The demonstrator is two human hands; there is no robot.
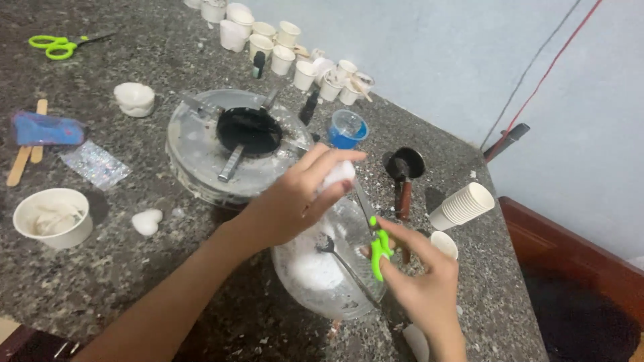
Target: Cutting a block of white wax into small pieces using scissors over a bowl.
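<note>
My left hand (295, 198) pinches a small white lump (337, 173) over a clear plastic container (329, 265) that holds white powder and a metal spoon (339, 258). My right hand (426, 285) grips green-handled scissors (377, 245), with the blade pointing up toward the white lump. Both hands hover above the container on the dark speckled stone counter (121, 268).
A round clear lid with a black centre (231, 144) lies behind the hands. A blue cup (348, 129), a stack of paper cups (464, 206), many small white cups (282, 50), a white bowl (54, 216), white moulded shapes (134, 98), a second pair of green scissors (57, 45) and wooden sticks (23, 151) sit around. The counter ends at right.
</note>
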